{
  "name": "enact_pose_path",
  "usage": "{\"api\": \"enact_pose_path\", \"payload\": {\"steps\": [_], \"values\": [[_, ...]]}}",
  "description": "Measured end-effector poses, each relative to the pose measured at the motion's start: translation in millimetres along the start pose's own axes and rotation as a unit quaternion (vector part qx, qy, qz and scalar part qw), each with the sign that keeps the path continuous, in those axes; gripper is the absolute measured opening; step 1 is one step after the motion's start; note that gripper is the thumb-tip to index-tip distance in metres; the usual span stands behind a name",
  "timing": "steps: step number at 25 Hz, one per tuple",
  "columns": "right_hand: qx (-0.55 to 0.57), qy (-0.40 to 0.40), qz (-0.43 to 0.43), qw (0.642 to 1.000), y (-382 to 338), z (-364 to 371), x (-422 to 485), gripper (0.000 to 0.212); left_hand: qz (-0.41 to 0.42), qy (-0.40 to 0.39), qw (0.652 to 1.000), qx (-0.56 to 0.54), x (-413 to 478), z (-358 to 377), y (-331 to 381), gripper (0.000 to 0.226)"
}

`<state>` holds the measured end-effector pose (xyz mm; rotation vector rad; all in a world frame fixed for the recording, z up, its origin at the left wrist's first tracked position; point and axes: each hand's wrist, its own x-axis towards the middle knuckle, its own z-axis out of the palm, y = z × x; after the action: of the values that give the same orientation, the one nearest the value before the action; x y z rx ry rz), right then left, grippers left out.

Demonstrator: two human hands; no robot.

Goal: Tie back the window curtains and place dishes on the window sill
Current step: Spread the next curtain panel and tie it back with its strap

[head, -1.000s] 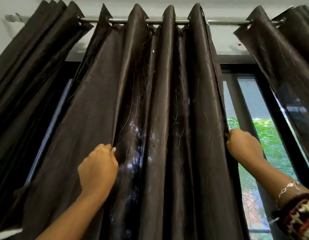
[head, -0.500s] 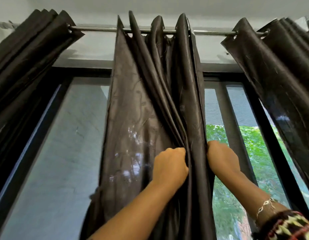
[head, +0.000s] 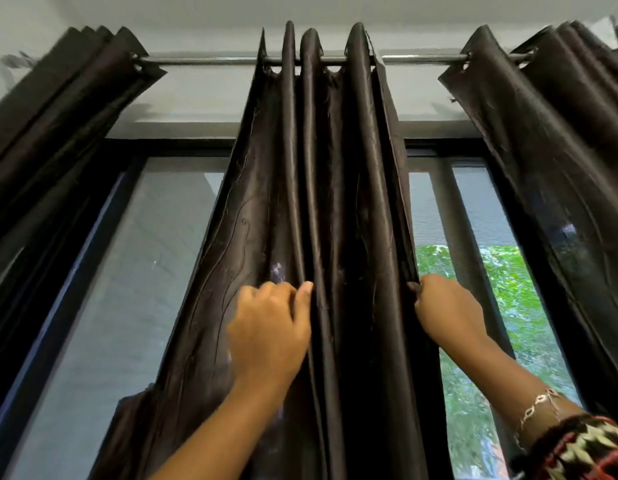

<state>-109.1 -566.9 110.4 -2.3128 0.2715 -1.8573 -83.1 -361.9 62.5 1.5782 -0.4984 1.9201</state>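
Observation:
The dark brown middle curtain [head: 335,202] hangs bunched into narrow folds at the centre of the metal rod [head: 203,60]. My left hand [head: 269,334] rests against its front folds at mid height, thumb straight up along one fold, fingers loosely bent onto the cloth. My right hand [head: 446,310] grips the curtain's right edge, fingers curled round the hem. No dishes and no window sill are in view.
A second dark curtain [head: 58,109] is gathered at the rod's left end and a third curtain [head: 560,150] at its right end. Black window frames [head: 515,237] and glass show on both sides, with green trees outside on the right.
The curtain's left side was drawn rightward into a tight bunch, baring the left pane. My left hand has loosened from a fist grip. My right hand still holds the right edge.

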Motion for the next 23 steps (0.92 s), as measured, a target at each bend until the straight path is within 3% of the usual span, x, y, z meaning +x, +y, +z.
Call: {"api": "enact_pose_path", "payload": {"steps": [2, 4, 7, 9, 12, 15, 19, 23], "values": [[0.004, 0.001, 0.003, 1.0, -4.0, 1.5, 0.0, 0.021, -0.031, 0.073, 0.997, 0.011, 7.6, -11.6, -35.4, 0.023], [0.003, 0.003, 0.004, 1.0, -6.7, 4.6, 0.6, 0.024, -0.136, 0.072, 0.986, 0.064, 12.8, -22.6, -71.9, 0.028], [0.005, 0.007, 0.003, 1.0, -10.6, 8.5, 0.0, 0.022, -0.29, -0.043, 0.951, 0.094, 15.2, -36.6, -121.4, 0.06], [0.002, 0.007, 0.002, 1.0, -12.6, 9.4, -0.3, 0.022, -0.337, -0.13, 0.93, 0.066, 13.7, -41.2, -137.8, 0.058], [-0.004, 0.005, 0.005, 1.0, -20.3, 12.5, -2.3, 0.022, -0.31, -0.188, 0.931, 0.044, 2.0, -38.6, -140.1, 0.035], [-0.004, -0.009, 0.003, 1.0, -31.7, 15.4, -5.1, 0.022, -0.274, -0.173, 0.942, 0.09, -4.2, -31.0, -137.2, 0.044], [-0.018, -0.012, -0.005, 1.0, -53.1, 16.6, -9.6, 0.027, -0.272, -0.223, 0.933, 0.069, -8.1, -21.8, -137.7, 0.045], [-0.029, -0.014, -0.035, 0.999, -96.4, 24.7, -14.5, 0.029, -0.259, -0.222, 0.933, 0.114, -16.2, -19.6, -148.2, 0.052]]}}
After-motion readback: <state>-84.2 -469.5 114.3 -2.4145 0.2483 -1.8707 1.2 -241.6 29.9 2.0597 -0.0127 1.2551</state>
